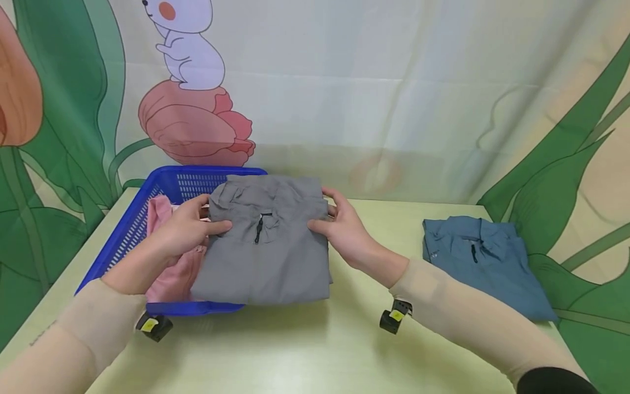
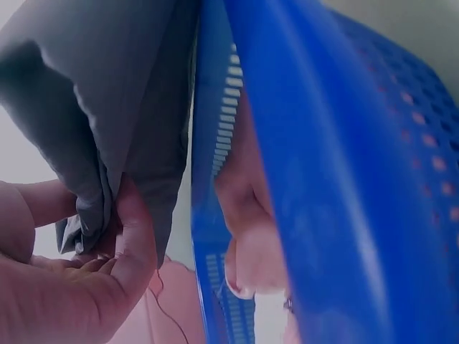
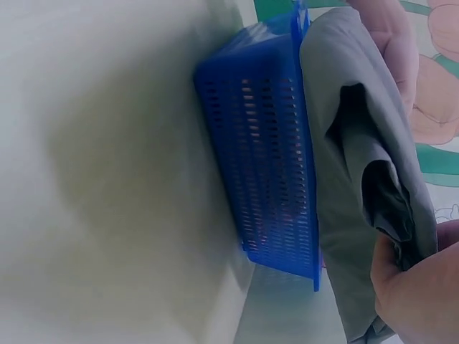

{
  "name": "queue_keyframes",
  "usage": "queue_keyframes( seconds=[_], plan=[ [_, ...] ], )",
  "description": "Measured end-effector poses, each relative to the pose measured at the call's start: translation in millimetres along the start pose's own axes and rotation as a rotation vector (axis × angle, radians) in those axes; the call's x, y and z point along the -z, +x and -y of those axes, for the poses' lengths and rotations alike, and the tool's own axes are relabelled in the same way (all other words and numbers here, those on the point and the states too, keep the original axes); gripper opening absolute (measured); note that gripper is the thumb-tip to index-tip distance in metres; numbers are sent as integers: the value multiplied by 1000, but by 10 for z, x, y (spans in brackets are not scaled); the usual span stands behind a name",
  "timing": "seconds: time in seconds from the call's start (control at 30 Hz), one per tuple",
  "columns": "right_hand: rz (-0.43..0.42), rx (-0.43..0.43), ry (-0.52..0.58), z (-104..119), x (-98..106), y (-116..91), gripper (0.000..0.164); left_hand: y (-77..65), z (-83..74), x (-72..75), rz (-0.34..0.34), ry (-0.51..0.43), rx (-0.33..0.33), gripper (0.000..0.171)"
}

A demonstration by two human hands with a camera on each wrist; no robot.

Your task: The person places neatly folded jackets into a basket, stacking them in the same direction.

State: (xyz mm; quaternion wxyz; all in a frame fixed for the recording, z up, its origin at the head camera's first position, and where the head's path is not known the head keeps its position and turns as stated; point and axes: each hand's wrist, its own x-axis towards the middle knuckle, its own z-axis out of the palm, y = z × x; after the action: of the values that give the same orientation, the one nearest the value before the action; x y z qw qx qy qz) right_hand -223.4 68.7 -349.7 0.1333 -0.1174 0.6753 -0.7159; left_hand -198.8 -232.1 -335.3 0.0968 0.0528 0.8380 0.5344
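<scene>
A folded grey jacket (image 1: pixel 290 262) with a short black zip pull hangs over the right part of a blue plastic basket (image 1: pixel 125 230). My left hand (image 1: pixel 184 227) pinches the jacket's left side, thumb on top. On the opposite side, my right hand (image 1: pixel 346 227) grips the edge the same way. The right wrist view shows the jacket's folded layers (image 3: pixel 366 165) above the basket's rim, with the right hand's fingers (image 3: pixel 409 287) round one corner. Inside the basket lies a pink garment (image 1: pixel 179 273), partly covered by the grey jacket and left arm.
A folded blue jacket (image 1: pixel 484 262) lies on the right of the pale green table (image 1: pixel 344 350). Behind the table hangs a printed curtain (image 1: pixel 344 98) with leaves, flowers and a white animal. The basket stands near the table's left back edge.
</scene>
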Motion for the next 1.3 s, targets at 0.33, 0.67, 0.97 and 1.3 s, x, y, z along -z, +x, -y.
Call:
queue_keyframes(
  seconds=[0.33,0.67,0.97,1.3],
  plan=[
    [22,32,-54,-21,-148,246,74,64,89,218,-10,30,36,62],
    [69,22,-86,-79,-310,435,74,67,232,466,-34,177,24,65],
    [95,-37,-84,-114,-533,529,80,30,355,711,-3,212,22,60],
    [111,-54,-95,-168,-779,616,81,-27,486,998,38,248,46,56]
  ],
)
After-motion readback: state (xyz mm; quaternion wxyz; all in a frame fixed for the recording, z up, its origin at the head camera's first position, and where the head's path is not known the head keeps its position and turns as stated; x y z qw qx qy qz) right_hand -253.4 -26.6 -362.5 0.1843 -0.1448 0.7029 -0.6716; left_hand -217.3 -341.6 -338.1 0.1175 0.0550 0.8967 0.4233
